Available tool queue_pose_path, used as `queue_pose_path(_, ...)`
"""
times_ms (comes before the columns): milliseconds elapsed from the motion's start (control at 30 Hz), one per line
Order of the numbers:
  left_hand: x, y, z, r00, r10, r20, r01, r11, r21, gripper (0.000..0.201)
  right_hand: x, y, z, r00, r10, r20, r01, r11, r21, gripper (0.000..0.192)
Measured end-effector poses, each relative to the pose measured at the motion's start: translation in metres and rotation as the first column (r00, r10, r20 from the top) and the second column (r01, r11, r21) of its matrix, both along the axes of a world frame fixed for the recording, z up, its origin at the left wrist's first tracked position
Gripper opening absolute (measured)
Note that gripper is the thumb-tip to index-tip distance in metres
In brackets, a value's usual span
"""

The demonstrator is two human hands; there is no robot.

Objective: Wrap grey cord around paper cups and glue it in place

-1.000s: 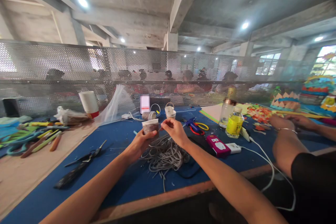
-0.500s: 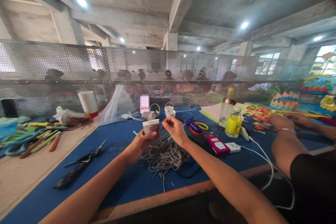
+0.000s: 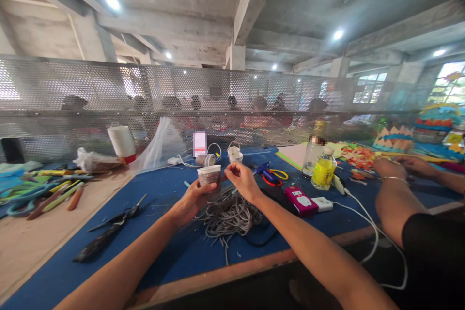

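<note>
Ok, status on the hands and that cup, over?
Left hand grips small cup. Right hand pinches grey cord at its rim. Cord bundle lies beneath; scissors off left.

Your left hand [image 3: 191,201]: left of and touching the cup [image 3: 209,176].
Your right hand [image 3: 242,180]: just right of the cup, above the cord pile [image 3: 227,213].
Scissors [image 3: 116,218]: well left of your hands, on the table [image 3: 163,252].
Bottle [image 3: 322,168]: right, behind the power strip [image 3: 301,201].
Co-worker's arm [image 3: 394,193]: far right of you.
Cup stack [image 3: 122,143]: rear left.
</note>
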State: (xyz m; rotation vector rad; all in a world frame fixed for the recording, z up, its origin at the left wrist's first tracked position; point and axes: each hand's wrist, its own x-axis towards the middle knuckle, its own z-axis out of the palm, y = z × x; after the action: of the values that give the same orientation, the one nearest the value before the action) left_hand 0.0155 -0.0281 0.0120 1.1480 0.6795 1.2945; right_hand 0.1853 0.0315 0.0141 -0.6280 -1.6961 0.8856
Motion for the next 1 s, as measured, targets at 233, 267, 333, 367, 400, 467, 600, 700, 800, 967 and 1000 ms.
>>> queue_pose_path(233,0.0010,-0.0017,0.0016,1.000,0.001,0.005,-0.001,1.000,-0.016,0.052,0.0010,-0.0008,0.0022,1.000,-0.005,0.014,0.005,1.000,-0.008,0.022)
queue_pose_path(267,0.0010,-0.0019,0.0018,1.000,0.001,0.006,-0.001,1.000,-0.019,0.052,0.0012,-0.0010,0.0027,1.000,-0.007,0.016,0.007,1.000,-0.006,0.021)
queue_pose_path(333,0.0010,-0.0026,0.0027,1.000,-0.009,0.003,0.009,1.000,-0.018,0.052,0.0014,-0.0011,0.0031,1.000,-0.007,0.016,0.007,1.000,-0.004,0.021)
queue_pose_path(367,0.0012,-0.0031,0.0033,1.000,-0.017,0.001,0.017,1.000,-0.014,0.052,0.0015,-0.0009,0.0030,1.000,-0.005,0.015,0.005,1.000,-0.006,0.021)
queue_pose_path(400,0.0014,-0.0036,0.0039,1.000,-0.026,0.000,0.026,1.000,-0.008,0.052,0.0015,-0.0007,0.0028,1.000,-0.001,0.015,0.001,1.000,-0.010,0.020)
queue_pose_path(467,0.0019,-0.0044,0.0048,0.999,-0.036,-0.001,0.036,0.999,0.000,0.053,0.0014,-0.0001,0.0020,1.000,0.007,0.015,-0.007,1.000,-0.023,0.020)
queue_pose_path(600,0.0022,-0.0042,0.0040,0.999,-0.034,-0.006,0.034,0.999,0.001,0.054,0.0016,0.0008,0.0006,1.000,0.008,0.022,-0.008,1.000,-0.022,0.020)
queue_pose_path(700,0.0013,-0.0034,0.0021,0.999,-0.034,-0.017,0.034,0.999,-0.008,0.055,0.0021,0.0008,0.0003,0.999,0.014,0.031,-0.013,1.000,-0.017,0.021)
queue_pose_path(800,0.0004,-0.0033,0.0013,0.999,-0.045,-0.027,0.045,0.999,-0.001,0.051,0.0022,0.0009,0.0004,0.999,0.021,0.029,-0.020,1.000,-0.021,0.020)
queue_pose_path(967,0.0007,-0.0040,0.0017,0.998,-0.035,-0.046,0.034,0.999,-0.008,0.052,0.0010,0.0022,0.0000,0.999,0.025,0.025,-0.024,0.999,-0.042,0.019)
queue_pose_path(1000,0.0007,-0.0039,0.0016,0.998,-0.030,-0.048,0.029,1.000,-0.010,0.052,0.0008,0.0024,-0.0002,0.999,0.027,0.026,-0.026,0.999,-0.043,0.019)
